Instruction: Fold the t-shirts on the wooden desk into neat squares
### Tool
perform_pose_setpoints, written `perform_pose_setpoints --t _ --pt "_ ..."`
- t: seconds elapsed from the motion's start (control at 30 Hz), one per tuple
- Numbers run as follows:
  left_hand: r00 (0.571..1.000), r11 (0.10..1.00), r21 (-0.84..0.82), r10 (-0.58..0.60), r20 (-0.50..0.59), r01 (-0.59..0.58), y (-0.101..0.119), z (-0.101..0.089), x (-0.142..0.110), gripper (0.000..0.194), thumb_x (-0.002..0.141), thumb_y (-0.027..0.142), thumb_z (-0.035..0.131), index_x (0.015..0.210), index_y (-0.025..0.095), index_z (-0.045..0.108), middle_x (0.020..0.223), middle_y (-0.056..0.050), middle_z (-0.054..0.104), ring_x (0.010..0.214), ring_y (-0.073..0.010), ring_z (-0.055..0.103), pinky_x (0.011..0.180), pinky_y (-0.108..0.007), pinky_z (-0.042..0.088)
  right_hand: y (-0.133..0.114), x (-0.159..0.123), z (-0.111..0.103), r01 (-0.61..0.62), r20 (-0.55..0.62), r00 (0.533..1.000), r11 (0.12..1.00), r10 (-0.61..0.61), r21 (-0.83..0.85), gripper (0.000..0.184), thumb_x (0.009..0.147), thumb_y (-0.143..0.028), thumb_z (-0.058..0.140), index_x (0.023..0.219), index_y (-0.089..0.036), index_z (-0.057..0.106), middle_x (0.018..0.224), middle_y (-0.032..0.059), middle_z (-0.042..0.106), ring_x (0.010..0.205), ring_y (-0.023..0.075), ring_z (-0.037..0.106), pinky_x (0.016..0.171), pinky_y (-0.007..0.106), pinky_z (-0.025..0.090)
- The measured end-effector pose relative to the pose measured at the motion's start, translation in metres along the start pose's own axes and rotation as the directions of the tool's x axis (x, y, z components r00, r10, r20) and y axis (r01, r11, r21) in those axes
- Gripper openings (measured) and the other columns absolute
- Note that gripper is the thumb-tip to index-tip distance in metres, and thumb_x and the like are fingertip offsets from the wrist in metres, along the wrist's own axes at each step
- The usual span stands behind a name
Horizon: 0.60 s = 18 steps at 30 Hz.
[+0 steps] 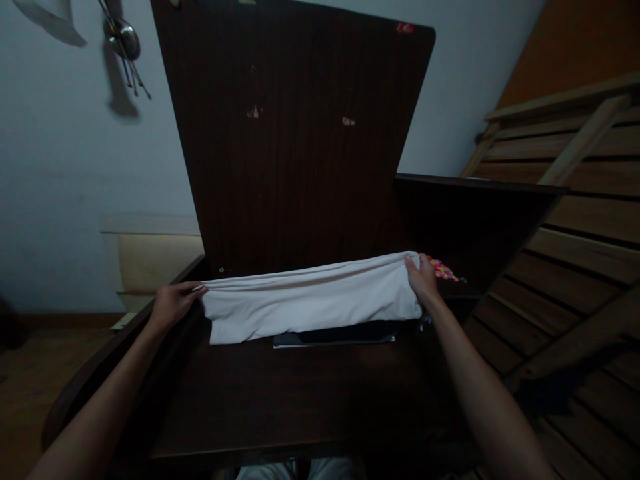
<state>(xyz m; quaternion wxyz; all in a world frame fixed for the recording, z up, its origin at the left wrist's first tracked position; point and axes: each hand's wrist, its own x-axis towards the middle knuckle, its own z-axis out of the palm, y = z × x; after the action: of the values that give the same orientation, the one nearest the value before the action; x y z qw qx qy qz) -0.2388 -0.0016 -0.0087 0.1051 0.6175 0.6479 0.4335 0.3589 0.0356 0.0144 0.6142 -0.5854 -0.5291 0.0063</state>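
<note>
On my feed, a dark brown wooden desktop (pixel 300 400) carried a flat black-and-grey piece with a pale near edge (pixel 335 340) around its middle, partly hidden; at the far right I saw a small, bumpy pink-and-yellow item (pixel 443 269).

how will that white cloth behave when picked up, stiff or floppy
Probably floppy: the white cloth shows soft creases between the left hand and the right hand. It is likely light for its size, gripped only at its ends.

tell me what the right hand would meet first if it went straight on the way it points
Past the white cloth it holds, the right hand would probably meet the upright dark board first, though depth is hard to judge.
</note>
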Motion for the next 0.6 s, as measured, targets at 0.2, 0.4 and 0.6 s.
perform_pose_setpoints --t 0.2,0.4,0.6 --pt "0.998 0.996 0.074 0.058 -0.036 -0.056 -0.005 0.007 -0.005 0.036 0.070 0.054 0.065 0.081 0.022 0.077 0.095 -0.007 0.078 0.088 -0.0283 0.070 0.080 -0.035 0.053 -0.001 -0.001 0.001 -0.009 -0.003 1.000 1.000 0.009 -0.003 0.043 0.076 -0.067 0.051 0.074 -0.024 0.045 0.070 0.0014 0.052 0.070 0.0211 0.050 0.069 0.038 0.045" --pt "0.999 0.998 0.054 0.009 0.032 -0.011 -0.005 0.013 -0.012 0.038 0.065 0.054 0.067 0.080 0.020 0.074 0.082 -0.006 0.076 0.080 -0.0250 0.069 0.072 -0.030 0.050 0.005 -0.004 0.004 -0.035 0.014 0.999 0.999 0.035 0.004 0.045 0.073 -0.068 0.053 0.074 -0.024 0.046 0.070 0.0020 0.054 0.070 0.0214 0.051 0.069 0.038 0.044" --pt "0.991 0.990 -0.089 -0.105 0.077 0.112 -0.020 0.033 -0.009 0.049 0.058 0.061 0.069 0.081 0.019 0.063 0.065 -0.001 0.065 0.065 -0.0183 0.062 0.060 -0.027 0.046 0.016 -0.004 0.009 -0.052 0.045 0.998 0.999 0.051 0.017 0.047 0.071 -0.070 0.054 0.076 -0.024 0.051 0.075 0.0037 0.058 0.073 0.0230 0.054 0.073 0.039 0.045"
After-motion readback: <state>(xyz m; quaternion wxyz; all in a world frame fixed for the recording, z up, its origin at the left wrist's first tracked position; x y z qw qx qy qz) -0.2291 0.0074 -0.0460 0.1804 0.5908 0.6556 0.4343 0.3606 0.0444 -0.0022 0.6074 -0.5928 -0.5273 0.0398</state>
